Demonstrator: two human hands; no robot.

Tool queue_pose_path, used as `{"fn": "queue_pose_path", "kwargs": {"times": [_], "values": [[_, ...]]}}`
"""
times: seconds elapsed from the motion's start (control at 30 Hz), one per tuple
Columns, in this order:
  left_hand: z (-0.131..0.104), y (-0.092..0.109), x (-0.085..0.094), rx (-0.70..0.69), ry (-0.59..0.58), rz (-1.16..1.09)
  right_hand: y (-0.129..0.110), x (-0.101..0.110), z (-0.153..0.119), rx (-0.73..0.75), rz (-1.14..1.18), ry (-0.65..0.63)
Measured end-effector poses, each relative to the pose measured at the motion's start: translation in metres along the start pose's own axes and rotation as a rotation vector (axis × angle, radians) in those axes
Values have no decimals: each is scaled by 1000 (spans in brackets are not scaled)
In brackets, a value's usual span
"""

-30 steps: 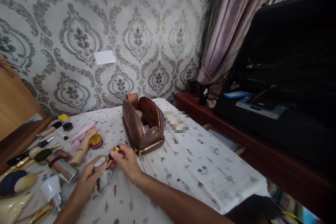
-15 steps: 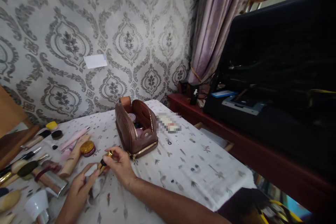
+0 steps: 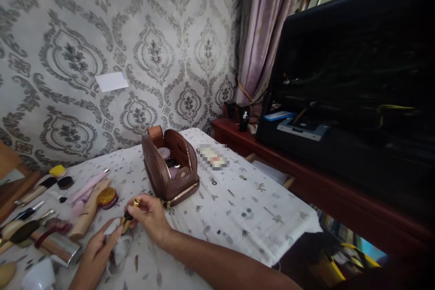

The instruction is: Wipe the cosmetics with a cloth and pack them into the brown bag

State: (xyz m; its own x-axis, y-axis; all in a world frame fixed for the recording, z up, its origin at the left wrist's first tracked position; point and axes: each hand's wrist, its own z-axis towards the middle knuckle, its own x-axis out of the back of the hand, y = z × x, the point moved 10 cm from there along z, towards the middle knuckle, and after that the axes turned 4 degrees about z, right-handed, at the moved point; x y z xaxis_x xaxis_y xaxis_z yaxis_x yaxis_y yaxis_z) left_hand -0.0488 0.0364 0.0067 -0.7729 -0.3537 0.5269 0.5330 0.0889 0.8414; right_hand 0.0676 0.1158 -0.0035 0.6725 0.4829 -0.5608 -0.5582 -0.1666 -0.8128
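Just in front of the open brown leather pouch (image 3: 170,167), on the patterned white tablecloth (image 3: 244,208), both hands meet over 1 small gold-and-black tube (image 3: 129,212). The right hand (image 3: 151,217) is closed on the tube's gold upper end, thumb and fingers pinched around it, with the forearm running off toward the lower right. The left hand (image 3: 98,247) comes up from the lower left of the pouch, its fingertips touching the tube's lower end while a piece of white cloth (image 3: 118,244) sits bunched under and beside those fingers; whether the left hand truly clamps the tube or only steadies it cannot be told. The tube lies tilted, gold end toward the pouch, held slightly above the tablecloth.

The pouch stands upright and unzipped, with pink and dark round items showing inside. Left of the pouch lies a round gold-lidded jar (image 3: 107,198), touching a beige tube (image 3: 89,210) that slants toward the near edge. Farther left of the pouch are a pink pen-like stick (image 3: 89,185), a yellow sponge (image 3: 57,171), dark-tipped brushes (image 3: 23,231) and a shiny silver case (image 3: 63,248). Right of the pouch lies a blurred flat item (image 3: 212,157). Behind the pouch hangs grey damask wallpaper (image 3: 152,50), and well to its right stands a dark red wooden cabinet (image 3: 306,181).
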Motion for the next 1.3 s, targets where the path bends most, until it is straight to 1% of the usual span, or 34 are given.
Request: {"fn": "queue_pose_path", "kwargs": {"times": [0.17,0.37,0.53,0.73,0.87,0.97,1.07,1.2,1.3], "values": [[0,-3,2,23,28,30,-3,1,-1,-7,4,20],[1,0,0,59,30,-69,-4,-1,0,-15,17,2],[0,-8,3,102,59,-124,-2,-4,1,-23,-18,-43],[-6,-20,-4,174,6,-166,-11,-6,0,15,-47,-61],[-8,-20,-8,186,-14,-226,-9,-4,1,4,25,-33],[-9,-19,-8,204,1,-277,-5,-5,3,-23,60,-47],[-10,-18,-8,229,23,-313,-6,-5,3,-22,60,-58],[-11,-12,-11,207,2,-338,-9,-2,5,-12,35,-35],[-11,-11,-13,230,9,-386,-11,0,7,-14,25,-30]]}}
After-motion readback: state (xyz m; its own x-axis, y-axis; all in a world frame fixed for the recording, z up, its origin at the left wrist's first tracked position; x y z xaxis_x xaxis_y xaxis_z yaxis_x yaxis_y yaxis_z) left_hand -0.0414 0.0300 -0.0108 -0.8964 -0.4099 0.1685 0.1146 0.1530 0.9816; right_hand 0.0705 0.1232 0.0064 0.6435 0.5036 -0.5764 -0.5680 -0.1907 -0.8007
